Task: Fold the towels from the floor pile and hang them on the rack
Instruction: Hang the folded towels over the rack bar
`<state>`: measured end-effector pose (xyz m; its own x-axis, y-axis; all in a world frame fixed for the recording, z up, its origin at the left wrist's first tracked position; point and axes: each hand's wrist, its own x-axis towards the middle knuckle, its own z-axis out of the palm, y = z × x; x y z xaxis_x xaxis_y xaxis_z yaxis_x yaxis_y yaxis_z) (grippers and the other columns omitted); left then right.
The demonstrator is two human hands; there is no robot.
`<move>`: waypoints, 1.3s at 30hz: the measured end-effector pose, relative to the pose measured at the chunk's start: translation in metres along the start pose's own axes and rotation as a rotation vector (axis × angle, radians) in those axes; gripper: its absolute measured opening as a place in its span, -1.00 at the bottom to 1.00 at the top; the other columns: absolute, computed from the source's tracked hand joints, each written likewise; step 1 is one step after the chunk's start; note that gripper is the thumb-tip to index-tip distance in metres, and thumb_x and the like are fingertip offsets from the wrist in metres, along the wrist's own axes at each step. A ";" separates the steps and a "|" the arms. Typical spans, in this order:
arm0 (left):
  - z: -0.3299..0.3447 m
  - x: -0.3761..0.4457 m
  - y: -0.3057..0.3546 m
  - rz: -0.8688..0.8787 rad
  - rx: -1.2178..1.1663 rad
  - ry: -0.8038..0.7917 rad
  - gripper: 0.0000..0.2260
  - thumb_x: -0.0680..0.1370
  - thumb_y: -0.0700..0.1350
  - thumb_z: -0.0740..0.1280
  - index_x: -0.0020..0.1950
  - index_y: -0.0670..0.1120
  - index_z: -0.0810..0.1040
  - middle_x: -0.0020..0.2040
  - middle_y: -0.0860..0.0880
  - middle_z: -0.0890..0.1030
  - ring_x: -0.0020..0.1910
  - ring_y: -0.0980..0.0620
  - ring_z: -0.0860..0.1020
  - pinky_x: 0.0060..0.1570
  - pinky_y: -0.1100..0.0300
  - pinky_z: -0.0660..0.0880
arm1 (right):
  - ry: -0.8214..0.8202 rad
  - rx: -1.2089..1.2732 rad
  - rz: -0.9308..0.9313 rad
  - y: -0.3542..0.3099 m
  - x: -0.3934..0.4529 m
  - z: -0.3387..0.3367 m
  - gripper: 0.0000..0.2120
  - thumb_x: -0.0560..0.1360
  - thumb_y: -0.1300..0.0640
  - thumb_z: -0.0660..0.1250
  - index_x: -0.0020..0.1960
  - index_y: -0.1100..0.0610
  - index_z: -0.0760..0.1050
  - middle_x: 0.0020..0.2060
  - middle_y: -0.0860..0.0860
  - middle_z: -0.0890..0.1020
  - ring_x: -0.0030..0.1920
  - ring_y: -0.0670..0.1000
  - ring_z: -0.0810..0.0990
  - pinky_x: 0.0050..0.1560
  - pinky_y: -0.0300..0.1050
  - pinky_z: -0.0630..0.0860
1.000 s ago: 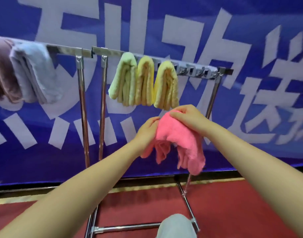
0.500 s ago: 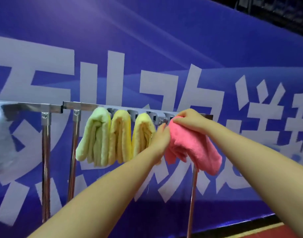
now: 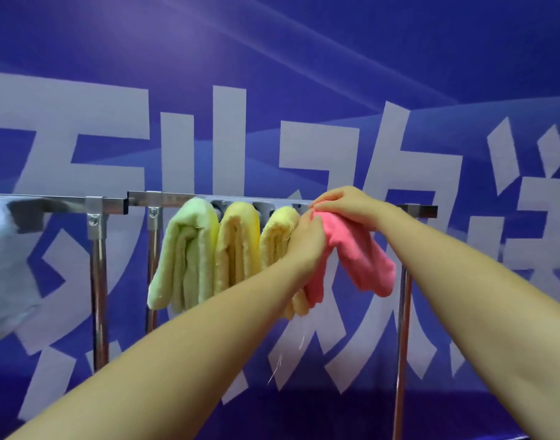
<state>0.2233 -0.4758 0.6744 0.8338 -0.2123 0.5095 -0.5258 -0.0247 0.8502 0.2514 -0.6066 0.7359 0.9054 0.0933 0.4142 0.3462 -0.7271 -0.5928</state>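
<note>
A folded pink towel (image 3: 361,258) lies over the top bar of the metal rack (image 3: 177,200), to the right of three hung towels: a light green towel (image 3: 185,252), a yellow towel (image 3: 237,246) and a pale yellow towel (image 3: 277,239). My right hand (image 3: 348,206) grips the pink towel's top fold at the bar. My left hand (image 3: 305,246) pinches the towel's left side just below the bar, partly covering the pale yellow towel. One pink flap hangs down on the near side at the right.
A second rack section (image 3: 50,204) joins on the left, with a blurred grey towel (image 3: 5,258) at the frame's left edge. Chrome uprights (image 3: 97,290) stand below the bars. A blue banner (image 3: 304,90) with large white characters fills the background right behind the rack.
Both hands have lifted the pink towel from chest height up to the rack bar and laid it over the bar beside the pale yellow towel. The view has tilted upward; the floor is out of frame.
</note>
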 end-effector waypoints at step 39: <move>-0.002 -0.022 -0.018 0.044 0.007 0.081 -0.65 0.67 -0.07 0.04 0.39 -0.03 0.45 0.27 -0.04 0.55 0.22 0.03 0.49 0.27 0.09 0.39 | 0.249 0.360 0.357 0.001 -0.026 0.006 -0.84 0.42 0.08 0.46 -0.15 0.16 0.57 -0.25 0.04 0.62 -0.26 -0.03 0.58 -0.18 -0.18 0.54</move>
<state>0.2147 -0.4687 0.6476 0.8207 -0.1334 0.5556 -0.5631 -0.0241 0.8260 0.2299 -0.6058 0.7199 0.9113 -0.3112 0.2695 0.1307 -0.4021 -0.9062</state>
